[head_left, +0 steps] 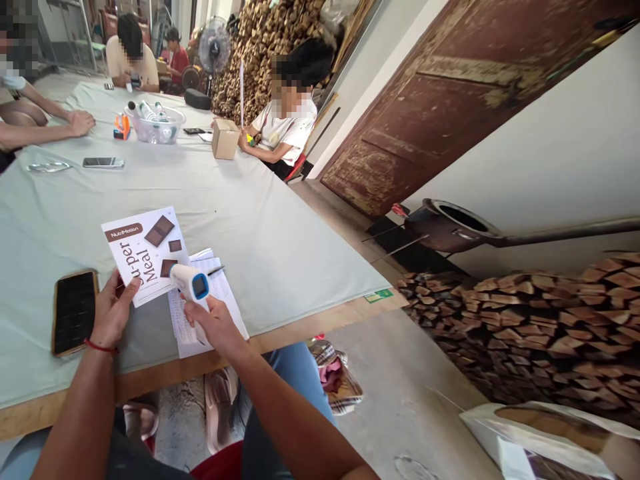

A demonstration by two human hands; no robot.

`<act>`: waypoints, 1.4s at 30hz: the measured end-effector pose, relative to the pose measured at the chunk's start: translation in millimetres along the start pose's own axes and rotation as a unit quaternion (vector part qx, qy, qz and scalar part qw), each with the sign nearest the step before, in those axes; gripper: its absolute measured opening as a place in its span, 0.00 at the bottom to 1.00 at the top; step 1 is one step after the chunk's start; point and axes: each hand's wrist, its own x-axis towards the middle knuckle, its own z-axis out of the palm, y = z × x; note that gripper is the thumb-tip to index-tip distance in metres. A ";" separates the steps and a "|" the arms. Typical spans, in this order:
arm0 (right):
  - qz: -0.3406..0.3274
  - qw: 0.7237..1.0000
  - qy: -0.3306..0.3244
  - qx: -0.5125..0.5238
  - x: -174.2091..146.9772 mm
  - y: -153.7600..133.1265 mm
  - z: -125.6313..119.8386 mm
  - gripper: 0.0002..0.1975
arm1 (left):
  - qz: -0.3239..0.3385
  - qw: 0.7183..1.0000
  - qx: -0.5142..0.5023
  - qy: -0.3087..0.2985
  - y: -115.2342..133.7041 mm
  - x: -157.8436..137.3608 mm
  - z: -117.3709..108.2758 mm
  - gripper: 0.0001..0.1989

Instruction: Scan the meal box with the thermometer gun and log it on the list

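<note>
Between the thumb and fingers of my left hand [113, 307] is a white printed card [150, 250] with brown chocolate pictures and the words "NutriMotion" and "Meal". My right hand [217, 320] is closed round the handle of a white and blue infrared thermometer [191, 281], whose small screen faces me. The thermometer's front end is close to the card's lower right corner; I cannot tell if they touch. Under the thermometer lie sheets of paper with writing [227, 303], with a pen [216, 270] on them. A dark phone [75, 312] lies left of my left hand.
Farther along the cloth-covered table [280, 253] stand a clear basin of bottles [157, 125], a small cardboard box [225, 139] and another phone [103, 163]. Several people sit around it. Stacked firewood [550, 320] and a metal stove [445, 223] are at the right.
</note>
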 end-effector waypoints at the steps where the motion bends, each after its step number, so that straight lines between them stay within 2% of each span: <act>1: 0.004 1.000 -0.011 -0.010 3.1 2.8 3.5 0.21 | 0.001 1.000 -0.004 -0.009 0.2 -0.1 -0.1 0.38; 6: 0.033 0.998 0.004 -0.049 18.5 8.7 10.8 0.23 | 0.012 0.999 0.019 -0.036 -2.7 1.0 -3.4 0.37; 12: 0.025 0.996 0.015 -0.087 21.0 4.8 12.1 0.24 | 0.021 0.996 0.064 -0.056 -3.4 2.5 -6.3 0.34; 23: 0.020 0.990 0.013 -0.142 18.7 -0.4 11.9 0.22 | 0.017 0.996 0.057 -0.069 0.4 1.2 -4.8 0.34; 27: 0.024 0.991 0.015 -0.134 17.5 0.4 12.5 0.22 | 0.008 0.997 0.034 -0.076 3.6 0.1 -3.3 0.36; 35: 0.026 0.995 0.017 -0.097 16.9 0.6 13.1 0.18 | -0.027 0.998 -0.025 -0.055 3.4 0.8 -0.6 0.40; 39: 0.024 0.995 0.022 -0.095 9.9 -7.5 11.3 0.13 | -0.024 0.999 -0.040 0.018 -4.2 1.5 1.6 0.46; 42: 0.007 0.995 0.034 -0.092 1.4 -12.8 2.5 0.12 | 0.021 0.997 -0.030 0.068 -8.7 2.7 0.9 0.47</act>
